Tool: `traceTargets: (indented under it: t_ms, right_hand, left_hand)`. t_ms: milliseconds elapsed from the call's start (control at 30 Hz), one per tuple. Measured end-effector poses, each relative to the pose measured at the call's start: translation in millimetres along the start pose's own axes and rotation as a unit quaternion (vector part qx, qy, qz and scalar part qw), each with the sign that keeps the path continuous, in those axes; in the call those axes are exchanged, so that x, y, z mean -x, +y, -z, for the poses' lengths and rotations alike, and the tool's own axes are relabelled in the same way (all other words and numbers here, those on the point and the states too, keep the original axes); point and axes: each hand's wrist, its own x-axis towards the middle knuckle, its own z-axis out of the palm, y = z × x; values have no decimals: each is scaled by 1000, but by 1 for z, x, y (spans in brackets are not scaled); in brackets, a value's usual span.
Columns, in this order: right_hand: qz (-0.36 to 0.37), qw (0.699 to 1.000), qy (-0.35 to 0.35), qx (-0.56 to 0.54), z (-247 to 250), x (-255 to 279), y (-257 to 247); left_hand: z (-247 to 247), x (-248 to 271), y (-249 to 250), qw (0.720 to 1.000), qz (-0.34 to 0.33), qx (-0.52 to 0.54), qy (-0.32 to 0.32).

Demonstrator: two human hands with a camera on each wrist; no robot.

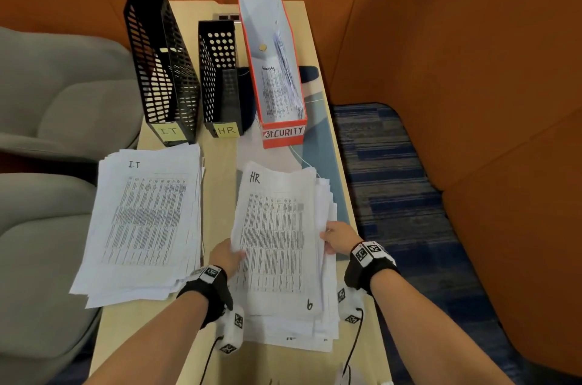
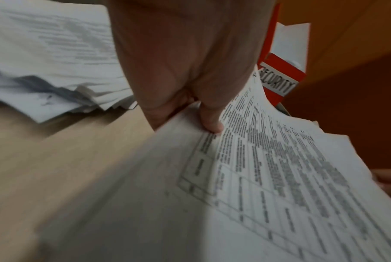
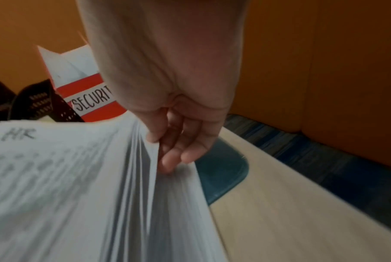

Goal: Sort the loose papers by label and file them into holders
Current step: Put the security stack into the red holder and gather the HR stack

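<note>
A thick stack of printed sheets marked HR (image 1: 277, 227) lies at the table's near right. My left hand (image 1: 228, 255) pinches its left edge, thumb on top (image 2: 210, 122). On the other side my right hand (image 1: 337, 236) grips the stack's right edge, fingers curled among the sheets (image 3: 174, 156). Another stack marked IT (image 1: 145, 221) lies flat to the left. At the back stand a black mesh holder labelled IT (image 1: 160, 69), a black perforated holder labelled HR (image 1: 220, 79) and a red holder labelled SECURITY (image 1: 277, 69) with papers inside.
The narrow wooden table (image 1: 217, 183) has grey seat cushions (image 1: 47, 101) along its left side and orange padded walls behind and to the right. Blue patterned carpet (image 1: 393, 180) lies below the right edge. A dark blue mat (image 3: 223, 170) sits under the stack's far side.
</note>
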Motion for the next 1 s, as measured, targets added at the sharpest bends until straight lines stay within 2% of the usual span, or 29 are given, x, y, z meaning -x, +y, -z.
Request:
traceTargets:
  t_ms: [133,200,433,567,633,733,800,867,1000]
  right_hand:
    - [-8,992,94,78,10,-5,0]
    - [-22,990,118,75,12,-6,-10]
    - [-59,985,115,111,23,-16,-24]
    - [-136,979,140,55,18,-18,-27]
    - [-157,978,131,28,6,-15,-24]
    - [-182,979,74,47,-22,-6,-17]
    - [-175,978,66,91,-38,-1,-12]
    - [-186,977,69,74,-48,6,-10]
    - [-201,974,72,80,-55,13,-9]
  left_hand:
    - [-2,2,8,999,-25,-39,-25]
    - [-4,2,12,997,-29,-56,-39]
    - [-3,-6,13,991,-27,-125,-28]
    - [-15,0,24,1000,21,1,6]
    - [-21,-3,29,998,41,43,22]
    - [-29,-11,30,997,76,-7,8]
    - [-31,-7,35,994,97,-59,6]
    - [-33,-3,36,988,116,-101,12]
    - [-34,-1,32,990,140,-23,-2]
